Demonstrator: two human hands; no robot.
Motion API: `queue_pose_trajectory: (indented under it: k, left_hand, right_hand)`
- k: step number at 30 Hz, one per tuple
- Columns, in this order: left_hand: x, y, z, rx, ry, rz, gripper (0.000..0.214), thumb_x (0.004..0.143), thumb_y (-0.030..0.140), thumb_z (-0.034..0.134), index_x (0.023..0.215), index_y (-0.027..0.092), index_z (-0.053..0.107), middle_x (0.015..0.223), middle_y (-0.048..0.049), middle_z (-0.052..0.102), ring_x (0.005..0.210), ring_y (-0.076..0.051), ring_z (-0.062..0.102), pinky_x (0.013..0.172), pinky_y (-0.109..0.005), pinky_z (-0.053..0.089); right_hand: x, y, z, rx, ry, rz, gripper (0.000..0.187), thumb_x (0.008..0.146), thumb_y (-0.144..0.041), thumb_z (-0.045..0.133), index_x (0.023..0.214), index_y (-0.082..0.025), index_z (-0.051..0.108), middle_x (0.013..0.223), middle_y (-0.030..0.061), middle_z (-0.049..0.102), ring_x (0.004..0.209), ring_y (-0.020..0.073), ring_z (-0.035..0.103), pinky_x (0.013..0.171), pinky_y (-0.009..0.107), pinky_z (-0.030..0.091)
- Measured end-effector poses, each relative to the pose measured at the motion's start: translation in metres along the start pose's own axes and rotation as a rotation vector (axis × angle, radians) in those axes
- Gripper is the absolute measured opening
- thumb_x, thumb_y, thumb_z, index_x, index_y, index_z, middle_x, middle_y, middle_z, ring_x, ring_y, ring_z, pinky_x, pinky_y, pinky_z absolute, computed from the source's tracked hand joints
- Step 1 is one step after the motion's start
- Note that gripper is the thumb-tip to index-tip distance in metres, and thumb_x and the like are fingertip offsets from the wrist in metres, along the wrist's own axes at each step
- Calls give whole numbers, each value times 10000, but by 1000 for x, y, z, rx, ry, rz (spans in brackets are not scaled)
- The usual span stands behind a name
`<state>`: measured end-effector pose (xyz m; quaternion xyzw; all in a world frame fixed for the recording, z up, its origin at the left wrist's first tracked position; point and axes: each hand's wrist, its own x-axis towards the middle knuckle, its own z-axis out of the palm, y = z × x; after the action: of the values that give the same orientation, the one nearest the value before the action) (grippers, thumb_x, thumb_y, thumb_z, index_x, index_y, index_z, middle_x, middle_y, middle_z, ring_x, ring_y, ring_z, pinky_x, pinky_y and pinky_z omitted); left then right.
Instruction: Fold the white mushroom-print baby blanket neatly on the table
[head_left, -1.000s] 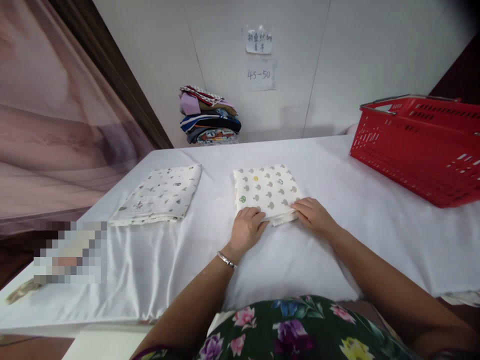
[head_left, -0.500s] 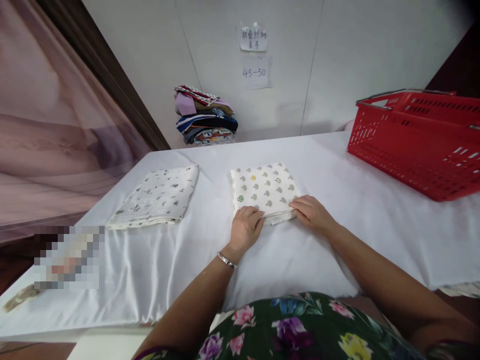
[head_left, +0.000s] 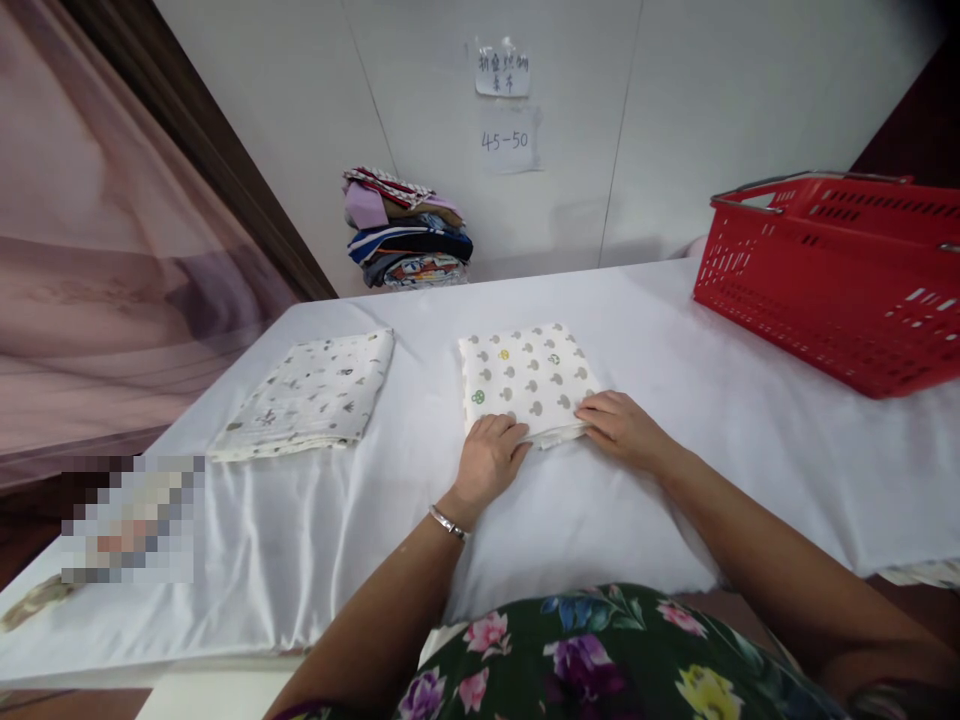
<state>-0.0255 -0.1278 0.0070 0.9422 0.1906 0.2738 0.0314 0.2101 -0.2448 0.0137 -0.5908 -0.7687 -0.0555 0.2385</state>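
A folded white cloth (head_left: pixel 531 370) printed with grey mushroom-like shapes, a few of them yellow or green, lies flat on the white-covered table in front of me. My left hand (head_left: pixel 491 455) pinches its near left corner, fingers on top and the thumb at the edge. At the near right corner, my right hand (head_left: pixel 619 428) grips the same edge, thumb below the fingers. Layers of fabric show along the near edge between both hands. To the left lies a second folded white cloth (head_left: pixel 311 392) with small dark prints, touched by neither hand.
A red plastic basket (head_left: pixel 825 290) with metal handles stands on the right of the table (head_left: pixel 600 540). Behind the far edge rises a stack of folded fabrics (head_left: pixel 409 230). Paper signs (head_left: pixel 510 140) hang on the wall. A pink curtain (head_left: pixel 112 250) borders the left; a blurred-out patch covers the table's left end.
Both hands keep their hold on the mushroom-print cloth, with its near edge pressed slightly lower. The view has shifted a little; the other things stay in place.
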Motion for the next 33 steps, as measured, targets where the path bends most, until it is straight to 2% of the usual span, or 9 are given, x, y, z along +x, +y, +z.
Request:
queue_pose_trajectory:
  k: [7,17,24,29,33]
  left_hand:
    - [1,0,-3,55,10,48,169,906,248,465,953,194,619,879,-55,599,822,-192,510,745,-342,411]
    - [-2,4,-4,81,10,57,136,888,215,489,838,198,614,814,-47,582,778,-188,510,764,-360,406]
    - [-3,0,3,24,38,24,111,871,227,513,829,201,612,807,-45,569,775,-182,506,726,-342,413]
    - [-1,-2,4,-68,57,-21,158,878,327,529,887,203,626,833,-43,583,795,-179,519,737,-333,426]
    - [2,-1,4,-101,49,-47,183,901,311,488,878,202,633,810,-39,578,780,-172,521,734,-330,429]
  right_hand:
    - [-1,2,7,-56,79,-8,220,890,-160,417,1003,-187,604,996,89,623,903,214,529,806,388,427]
    - [-1,-4,5,-41,77,-27,233,890,-152,413,984,-207,619,981,84,634,908,215,556,785,390,448]
    - [9,-17,7,-35,94,-33,233,901,-233,432,1052,-215,609,962,91,637,879,220,576,783,407,460]
    - [16,-17,9,-27,46,-13,230,903,-206,435,1023,-223,629,938,74,638,847,208,570,755,382,459]
    - [18,-18,7,-32,4,12,202,881,-203,480,1001,-211,642,938,76,635,862,211,568,766,371,448]
